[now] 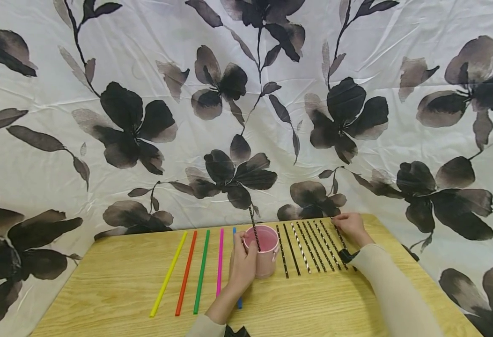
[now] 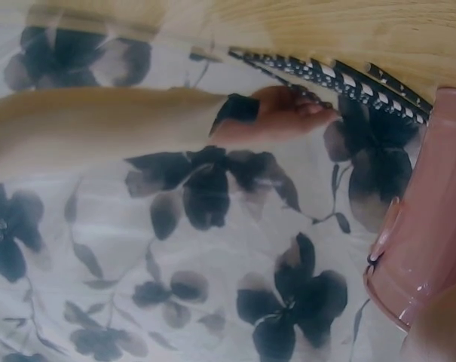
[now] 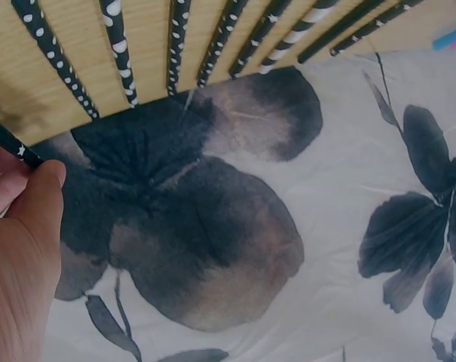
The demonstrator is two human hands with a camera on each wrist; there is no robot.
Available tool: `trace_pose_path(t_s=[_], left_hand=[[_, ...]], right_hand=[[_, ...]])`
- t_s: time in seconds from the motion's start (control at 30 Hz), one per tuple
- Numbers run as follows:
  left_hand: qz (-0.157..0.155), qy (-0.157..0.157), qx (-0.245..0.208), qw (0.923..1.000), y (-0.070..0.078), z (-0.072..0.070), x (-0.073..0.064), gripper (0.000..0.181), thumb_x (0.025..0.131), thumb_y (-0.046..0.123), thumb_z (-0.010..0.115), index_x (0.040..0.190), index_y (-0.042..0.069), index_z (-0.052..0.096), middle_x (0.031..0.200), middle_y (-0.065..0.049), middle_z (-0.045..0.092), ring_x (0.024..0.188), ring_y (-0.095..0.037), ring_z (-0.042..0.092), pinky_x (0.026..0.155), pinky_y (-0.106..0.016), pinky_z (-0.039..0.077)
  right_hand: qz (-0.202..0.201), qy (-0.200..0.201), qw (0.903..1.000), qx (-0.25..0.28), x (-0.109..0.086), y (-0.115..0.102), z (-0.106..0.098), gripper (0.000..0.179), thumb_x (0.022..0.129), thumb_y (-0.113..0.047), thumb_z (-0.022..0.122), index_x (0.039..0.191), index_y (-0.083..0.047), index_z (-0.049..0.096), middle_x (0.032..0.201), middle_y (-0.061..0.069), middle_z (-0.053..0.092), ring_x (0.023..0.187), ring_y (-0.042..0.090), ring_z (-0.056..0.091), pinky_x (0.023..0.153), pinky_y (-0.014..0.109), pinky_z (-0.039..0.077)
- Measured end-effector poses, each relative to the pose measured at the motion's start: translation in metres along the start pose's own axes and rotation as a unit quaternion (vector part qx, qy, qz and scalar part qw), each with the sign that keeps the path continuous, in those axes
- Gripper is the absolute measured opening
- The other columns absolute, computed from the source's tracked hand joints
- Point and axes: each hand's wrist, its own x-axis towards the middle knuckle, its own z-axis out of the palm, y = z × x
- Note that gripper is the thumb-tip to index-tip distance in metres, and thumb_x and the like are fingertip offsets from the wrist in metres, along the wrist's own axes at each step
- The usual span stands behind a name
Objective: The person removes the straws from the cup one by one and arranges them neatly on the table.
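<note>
My left hand (image 1: 243, 264) grips the left side of a small pink bucket (image 1: 265, 264), thumb near the rim. A black straw with white specks (image 1: 253, 220) stands in the bucket, leaning; its lower end is hidden inside. At the right end of a row of black patterned straws, my right hand (image 1: 351, 227) pinches the top of a black straw with white stars (image 3: 9, 139) between thumb and fingers. Beside it in the row lie straws with white dots (image 3: 50, 53), a black and white striped straw (image 1: 301, 248) and a plain black one (image 1: 291, 248).
Left of the bucket, yellow (image 1: 168, 274), red (image 1: 186, 274), green (image 1: 202, 271) and pink straws (image 1: 219, 262) lie spaced apart on the wooden table (image 1: 115, 281). A blue straw (image 1: 239, 302) is partly covered by the left hand. A flowered cloth (image 1: 145, 47) hangs behind the table.
</note>
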Motion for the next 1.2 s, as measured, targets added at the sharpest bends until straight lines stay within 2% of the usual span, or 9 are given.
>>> trace_pose_path(t_s=[0.13, 0.23, 0.5, 0.7, 0.83, 1.07, 1.2], left_hand=[[0.004, 0.002, 0.003, 1.0000, 0.000, 0.000, 0.000, 0.022, 0.089, 0.026, 0.046, 0.107, 0.016, 0.040, 0.091, 0.001, 0.052, 0.071, -0.013, 0.048, 0.056, -0.029, 0.041], [0.006, -0.001, -0.001, 1.0000, 0.000, 0.000, 0.000, 0.022, 0.089, 0.025, 0.045, 0.107, 0.015, 0.039, 0.087, 0.001, 0.052, 0.066, -0.013, 0.046, 0.052, -0.028, 0.039], [0.016, 0.001, 0.005, 0.9999, 0.000, 0.000, -0.001, 0.020, 0.088, 0.022, 0.046, 0.106, 0.016, 0.039, 0.082, 0.001, 0.051, 0.061, -0.012, 0.044, 0.049, -0.028, 0.037], [0.018, 0.004, 0.006, 0.9998, -0.001, 0.000, -0.001, 0.019, 0.088, 0.021, 0.046, 0.106, 0.017, 0.039, 0.091, 0.002, 0.054, 0.071, -0.013, 0.050, 0.057, -0.029, 0.041], [0.015, 0.005, 0.005, 0.9999, -0.001, 0.001, 0.000, 0.019, 0.089, 0.021, 0.046, 0.106, 0.017, 0.040, 0.095, 0.003, 0.054, 0.078, -0.012, 0.052, 0.064, -0.030, 0.043], [0.010, 0.002, 0.005, 0.9999, -0.001, 0.001, 0.000, 0.019, 0.089, 0.022, 0.046, 0.106, 0.017, 0.040, 0.095, 0.003, 0.054, 0.074, -0.013, 0.051, 0.061, -0.029, 0.043], [0.003, -0.001, 0.005, 1.0000, -0.002, 0.000, -0.001, 0.019, 0.089, 0.023, 0.046, 0.107, 0.019, 0.039, 0.094, 0.003, 0.053, 0.071, -0.013, 0.051, 0.059, -0.029, 0.042]], right_hand=[[0.025, -0.006, 0.9994, 0.023, 0.005, 0.006, 0.004, 0.028, 0.078, -0.017, 0.066, 0.097, 0.004, 0.065, 0.061, 0.008, 0.058, 0.049, 0.013, 0.048, 0.045, 0.025, 0.041], [0.027, 0.000, 0.9995, 0.014, 0.006, 0.008, 0.007, 0.030, 0.077, -0.019, 0.067, 0.097, 0.003, 0.065, 0.058, 0.006, 0.057, 0.048, 0.013, 0.048, 0.045, 0.026, 0.041], [0.022, 0.000, 0.9996, -0.019, 0.009, 0.008, 0.010, 0.028, 0.076, -0.022, 0.067, 0.094, 0.000, 0.067, 0.071, 0.008, 0.060, 0.055, 0.015, 0.052, 0.046, 0.025, 0.042], [0.022, 0.008, 0.9987, -0.046, 0.007, 0.009, 0.013, 0.023, 0.076, -0.023, 0.068, 0.088, -0.003, 0.069, 0.083, 0.010, 0.062, 0.060, 0.018, 0.054, 0.048, 0.025, 0.043], [0.017, 0.011, 0.9980, -0.060, 0.006, 0.007, 0.013, 0.022, 0.074, -0.023, 0.068, 0.084, -0.003, 0.069, 0.084, 0.012, 0.062, 0.064, 0.021, 0.055, 0.049, 0.026, 0.043], [0.017, 0.014, 0.9973, -0.070, 0.007, 0.008, 0.014, 0.021, 0.074, -0.022, 0.070, 0.086, -0.004, 0.070, 0.086, 0.010, 0.062, 0.066, 0.020, 0.054, 0.048, 0.023, 0.042], [0.012, 0.011, 0.9978, -0.064, 0.008, 0.007, 0.015, 0.021, 0.074, -0.021, 0.070, 0.085, -0.004, 0.069, 0.083, 0.009, 0.062, 0.063, 0.020, 0.054, 0.051, 0.027, 0.044]])
